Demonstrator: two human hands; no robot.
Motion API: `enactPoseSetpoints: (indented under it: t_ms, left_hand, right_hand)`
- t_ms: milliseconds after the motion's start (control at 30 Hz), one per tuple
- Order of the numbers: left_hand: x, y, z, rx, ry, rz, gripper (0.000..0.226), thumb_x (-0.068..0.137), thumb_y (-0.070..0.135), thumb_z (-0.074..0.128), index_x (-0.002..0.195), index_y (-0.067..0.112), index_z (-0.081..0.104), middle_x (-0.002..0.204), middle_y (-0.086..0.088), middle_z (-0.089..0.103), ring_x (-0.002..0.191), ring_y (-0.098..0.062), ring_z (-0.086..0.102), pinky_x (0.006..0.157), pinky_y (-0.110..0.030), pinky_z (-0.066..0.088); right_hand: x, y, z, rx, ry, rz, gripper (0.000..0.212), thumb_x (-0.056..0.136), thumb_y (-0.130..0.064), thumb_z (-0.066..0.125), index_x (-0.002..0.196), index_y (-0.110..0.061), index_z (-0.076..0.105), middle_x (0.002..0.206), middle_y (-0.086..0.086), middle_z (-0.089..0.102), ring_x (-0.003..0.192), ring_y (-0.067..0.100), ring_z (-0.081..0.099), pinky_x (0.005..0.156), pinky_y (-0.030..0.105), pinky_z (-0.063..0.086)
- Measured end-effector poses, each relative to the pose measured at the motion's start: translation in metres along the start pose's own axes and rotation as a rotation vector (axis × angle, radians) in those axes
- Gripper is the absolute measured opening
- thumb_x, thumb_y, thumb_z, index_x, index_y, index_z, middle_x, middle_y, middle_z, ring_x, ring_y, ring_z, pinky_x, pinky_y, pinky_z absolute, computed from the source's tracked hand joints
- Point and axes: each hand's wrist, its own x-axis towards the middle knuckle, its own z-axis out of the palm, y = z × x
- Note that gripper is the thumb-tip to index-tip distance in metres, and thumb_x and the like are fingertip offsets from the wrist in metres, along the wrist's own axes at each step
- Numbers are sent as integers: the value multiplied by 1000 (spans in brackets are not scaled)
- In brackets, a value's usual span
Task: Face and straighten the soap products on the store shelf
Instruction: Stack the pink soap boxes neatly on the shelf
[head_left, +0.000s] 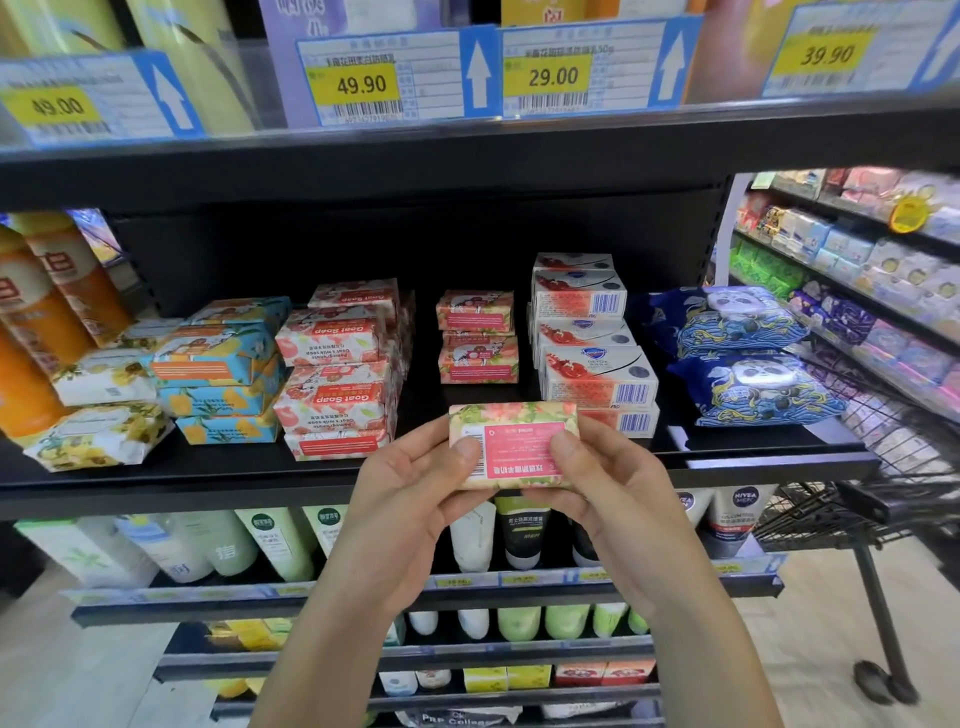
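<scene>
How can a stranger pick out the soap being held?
Find the black shelf of stacked soaps. In front of its edge, the left hand and right hand hold one soap bar. Only this one is off the shelf, floral wrapper, pink label.

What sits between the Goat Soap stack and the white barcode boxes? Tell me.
Head view: a short stack of pink floral soap bars on the black shelf.

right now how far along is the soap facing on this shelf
Early to midway, I'd say. Looks done: the white boxed soaps look fairly neatly stacked. In hand: the left hand and right hand hold a floral soap bar, label upside down. Left: the Goat Soap boxes read upside down; the blue boxes and yellow floral packs lie askew.
</scene>
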Motion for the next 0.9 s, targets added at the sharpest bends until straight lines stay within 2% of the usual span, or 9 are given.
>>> enactPoseSetpoints:
  t_ms: [167, 333, 400, 500, 633, 900]
  left_hand:
    - [1, -3, 1, -4, 8, -2, 43, 91, 15, 65, 134, 10, 62, 122, -15, 73, 116, -29, 69, 95, -33, 58]
    - [0, -1, 3, 14, -10, 7, 47, 94, 16, 68, 140, 19, 58, 127, -11, 71, 118, -26, 67, 101, -37, 56]
    - [-1, 1, 4, 27, -21, -8, 46, 95, 24, 63, 141, 20, 58, 128, -9, 71, 121, -24, 66, 104, -39, 54]
    - [-1, 2, 7, 65, -63, -54, 49, 100, 44, 57, 135, 11, 63, 129, -10, 70, 125, -24, 64, 108, -42, 50]
    - [-1, 2, 9, 65, -71, -108, 58, 96, 49, 45, 128, 6, 66, 123, -12, 73, 120, -24, 68, 102, -37, 54]
    - [2, -1, 5, 14, 21, -132, 50, 89, 41, 62, 119, 2, 70, 116, -15, 75, 113, -26, 71, 98, -36, 56]
  right_hand:
    - [1, 3, -4, -1, 47, -1, 49, 84, -31, 72, 126, -6, 64, 114, 12, 75, 109, 28, 72, 83, 34, 61]
    - [-1, 4, -8, -10, 35, -30, 48, 87, -28, 80, 129, -10, 64, 118, 13, 74, 113, 29, 70, 91, 41, 58]
    - [-2, 4, -10, -10, 27, -46, 47, 87, -25, 78, 129, -10, 64, 119, 13, 73, 115, 30, 69, 93, 42, 58]
    - [-2, 4, -13, -23, -6, -61, 45, 88, -18, 71, 133, -11, 63, 123, 14, 72, 117, 33, 68, 99, 51, 55]
    - [-1, 7, -16, -65, -44, -82, 46, 92, -9, 71, 137, -11, 61, 131, 14, 68, 123, 37, 63, 105, 61, 49]
    - [-2, 5, -15, -72, -69, -102, 49, 89, -6, 68, 137, -10, 59, 133, 10, 67, 125, 30, 63, 104, 45, 52]
